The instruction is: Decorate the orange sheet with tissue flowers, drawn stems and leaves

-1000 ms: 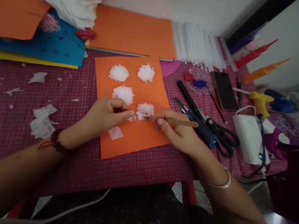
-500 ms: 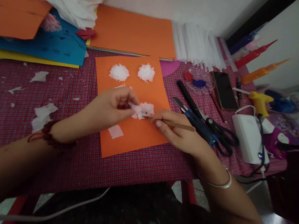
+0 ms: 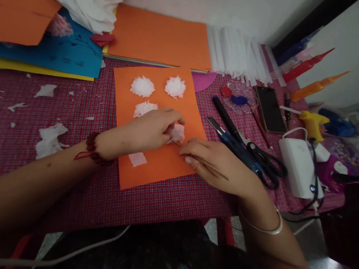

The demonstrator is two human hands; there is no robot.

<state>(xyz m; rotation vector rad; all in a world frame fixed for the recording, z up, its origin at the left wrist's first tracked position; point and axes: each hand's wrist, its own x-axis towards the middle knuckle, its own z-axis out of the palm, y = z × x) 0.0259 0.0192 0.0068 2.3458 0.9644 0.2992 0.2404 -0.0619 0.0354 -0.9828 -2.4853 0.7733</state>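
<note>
An orange paper sheet [image 3: 158, 165] lies before me with white, fringed tissue-paper tufts on it: an upper-left tuft [image 3: 142, 86], an upper-right tuft [image 3: 175, 87], a middle-left tuft [image 3: 145, 108] partly behind my left hand, and a pinkish lower-right tuft [image 3: 177, 133]. My left hand [image 3: 154, 127] reaches over the sheet, fingers curled and closed at the left side of the lower-right tuft, on tissue paper there; the fingertips are partly hidden. Just right of that tuft, my right hand [image 3: 212, 163] pinches a thin brown stick [image 3: 216, 170], its tip low by the tuft. A small pale tissue square [image 3: 137, 159] lies at lower left.
Right of the sheet lie a blue cutter [image 3: 237, 148], black scissors [image 3: 259, 156], a phone [image 3: 270, 109], a yellow glue gun [image 3: 313, 123] and a white power bank [image 3: 299, 168]. Glue sticks [image 3: 236, 56] lie behind. Torn tissue scraps [image 3: 49, 139] are at left, below coloured sheets [image 3: 77, 57].
My left hand has moved right and turned over the lower-right tuft, carrying its tissue piece there. The stick in my right hand has tilted, and the middle-left tuft shows more.
</note>
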